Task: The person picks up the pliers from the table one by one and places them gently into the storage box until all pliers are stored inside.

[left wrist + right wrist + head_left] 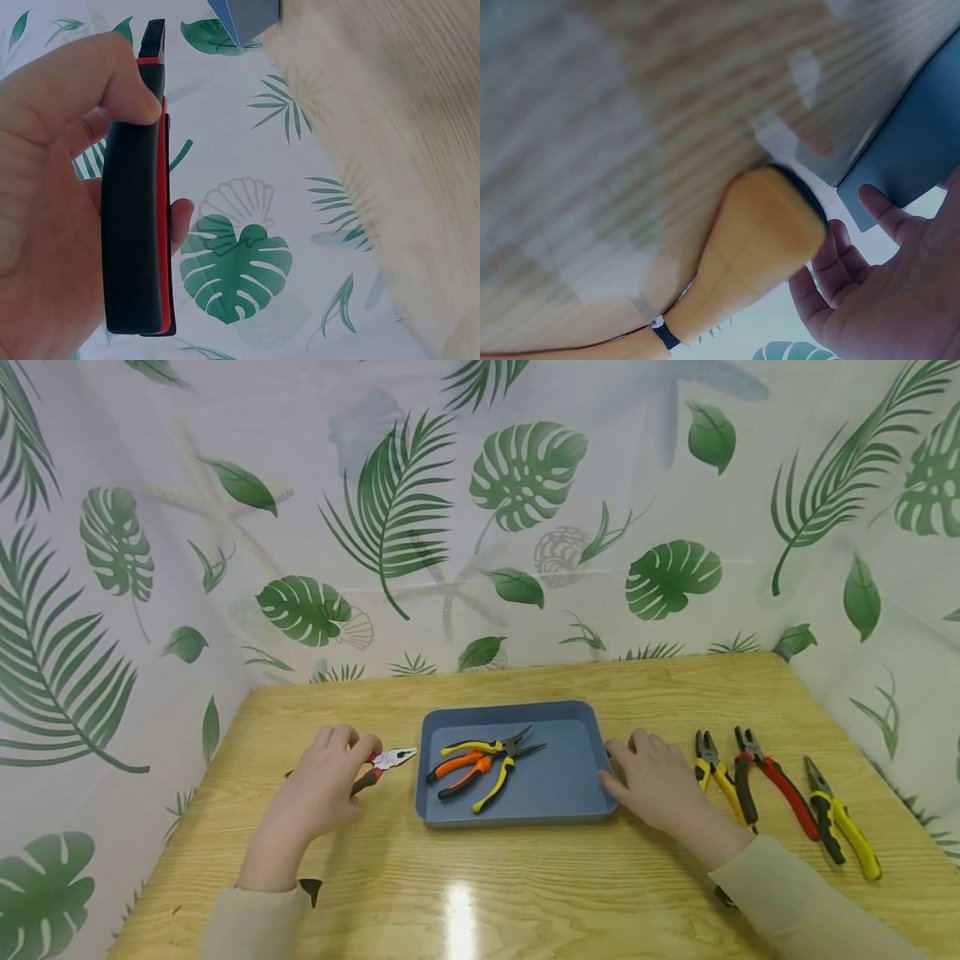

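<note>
My left hand (322, 781) grips combination pliers (135, 217) with black and red handles. In the head view, their silver jaws point right toward the tray, left of its wall and above the table. The blue-grey tray (555, 793) holds orange-and-black-handled pliers (457, 764), their head hidden under yellow-and-black long-nose pliers (498, 777). At the tray's right wall is my right hand (656, 777), its thumb and fingertips at the rim with fingers loosely bent. The right wrist view shows a fingertip (877, 206) against the tray's side.
On the right of the wooden table (525, 885) lie yellow-and-black pliers (723, 785), partly behind my right hand, then red-and-black pliers (780, 785) and yellow long-nose pliers (840, 822). A leaf-patterned cloth (420, 635) hangs behind and at both sides.
</note>
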### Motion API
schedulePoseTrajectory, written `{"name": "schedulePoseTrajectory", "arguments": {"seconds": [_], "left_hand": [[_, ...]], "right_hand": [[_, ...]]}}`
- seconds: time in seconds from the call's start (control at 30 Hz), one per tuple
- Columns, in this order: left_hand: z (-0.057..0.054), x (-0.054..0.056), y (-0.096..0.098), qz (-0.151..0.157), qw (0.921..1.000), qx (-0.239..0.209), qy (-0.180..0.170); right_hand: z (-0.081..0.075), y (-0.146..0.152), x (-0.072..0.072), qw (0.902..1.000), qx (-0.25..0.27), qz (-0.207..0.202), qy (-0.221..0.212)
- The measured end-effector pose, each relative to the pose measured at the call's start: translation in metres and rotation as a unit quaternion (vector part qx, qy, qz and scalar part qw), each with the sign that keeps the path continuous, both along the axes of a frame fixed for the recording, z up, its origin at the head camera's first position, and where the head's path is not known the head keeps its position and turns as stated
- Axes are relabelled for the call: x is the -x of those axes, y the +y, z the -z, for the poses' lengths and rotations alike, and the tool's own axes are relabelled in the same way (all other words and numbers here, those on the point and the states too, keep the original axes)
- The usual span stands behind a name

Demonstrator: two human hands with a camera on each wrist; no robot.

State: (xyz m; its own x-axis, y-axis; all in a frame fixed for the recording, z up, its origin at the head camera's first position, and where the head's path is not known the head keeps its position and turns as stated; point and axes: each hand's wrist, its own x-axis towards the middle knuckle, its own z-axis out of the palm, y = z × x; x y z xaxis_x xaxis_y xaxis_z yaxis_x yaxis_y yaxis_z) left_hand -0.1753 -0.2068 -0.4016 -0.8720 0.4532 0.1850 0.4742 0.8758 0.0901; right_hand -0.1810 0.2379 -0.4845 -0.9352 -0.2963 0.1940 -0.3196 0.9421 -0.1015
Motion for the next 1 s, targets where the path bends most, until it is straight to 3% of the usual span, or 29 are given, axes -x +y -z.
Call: {"name": "schedulePoseTrajectory", "arguments": {"seconds": [0.67,1.0], "left_hand": [[0.005,0.012,0.021,0.037,0.9991,0.019,0.000],[0.006,0.018,0.034,0.040,0.9988,0.026,-0.008]], "right_hand": [[0.001,0.001,0.000,1.0000,-0.001,-0.004,0.002],[0.001,0.001,0.002,1.0000,-0.006,-0.003,0.005]]}}
